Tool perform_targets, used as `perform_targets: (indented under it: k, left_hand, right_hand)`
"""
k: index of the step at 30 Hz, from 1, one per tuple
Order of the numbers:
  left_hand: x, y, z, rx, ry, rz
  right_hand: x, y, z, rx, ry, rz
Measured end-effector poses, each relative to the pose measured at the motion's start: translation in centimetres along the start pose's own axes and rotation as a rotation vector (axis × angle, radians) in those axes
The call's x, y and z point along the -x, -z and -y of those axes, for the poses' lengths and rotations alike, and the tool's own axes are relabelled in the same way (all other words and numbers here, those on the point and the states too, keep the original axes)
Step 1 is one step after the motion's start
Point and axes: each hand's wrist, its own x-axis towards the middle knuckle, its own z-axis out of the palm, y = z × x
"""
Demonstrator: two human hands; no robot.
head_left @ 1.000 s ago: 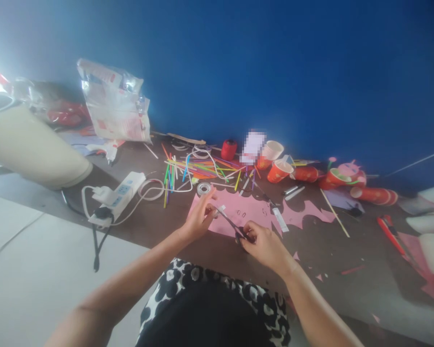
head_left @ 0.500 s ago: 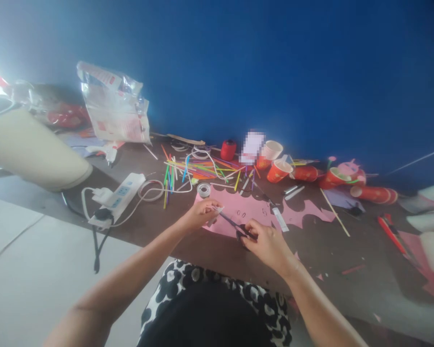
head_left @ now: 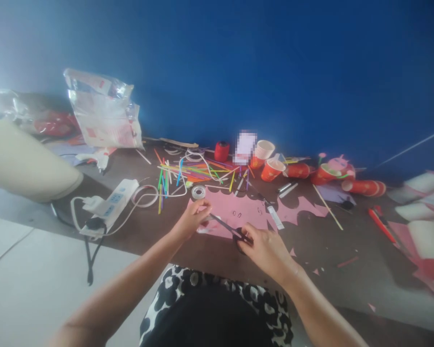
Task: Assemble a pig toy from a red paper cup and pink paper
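My right hand (head_left: 262, 243) is closed around the dark handles of a pair of scissors (head_left: 224, 224). Their blades point left, and the tip meets the fingertips of my left hand (head_left: 197, 217). That hand is pinched; what lies between its fingers is too small and hidden to make out. Beneath both hands lies a sheet of pink paper (head_left: 222, 205) with scalloped cut edges and small drawn ovals. A roll of tape (head_left: 198, 192) rests at its upper left edge, close to my left hand. A whitish strip (head_left: 275, 218) lies across the paper's right part.
Coloured sticks (head_left: 198, 171) are scattered behind the paper. Red paper cups (head_left: 273, 169) stand and lie at the back right. On the left are a power strip (head_left: 112, 205) with cables, a hot glue gun (head_left: 97, 158) and a plastic bag (head_left: 104, 115). A red cutter (head_left: 381, 224) lies right.
The view has shifted slightly, so the table things sit further left and lower. A small white piece at my left fingertips and the scissor tip is no longer visible there.
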Motion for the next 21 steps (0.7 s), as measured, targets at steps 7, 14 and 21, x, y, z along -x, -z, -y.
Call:
perform_targets:
  k: [7, 14, 21]
  left_hand:
    - [-1.0, 3.4, -1.4, -0.185, -0.251, -0.24]
    - [-2.7, 6.1, 1.0, -0.005, -0.028, -0.247]
    - [-2.7, 8.2, 2.8, -0.618, -0.27, -0.312]
  right_hand:
    - [3.0, 0.0, -10.5, -0.136, -0.387, -0.234]
    - [5.3, 0.3, -21.1, 0.329, -0.719, 0.007]
    - [3.1, 2.4, -20.9, 0.357, -0.697, 0.272]
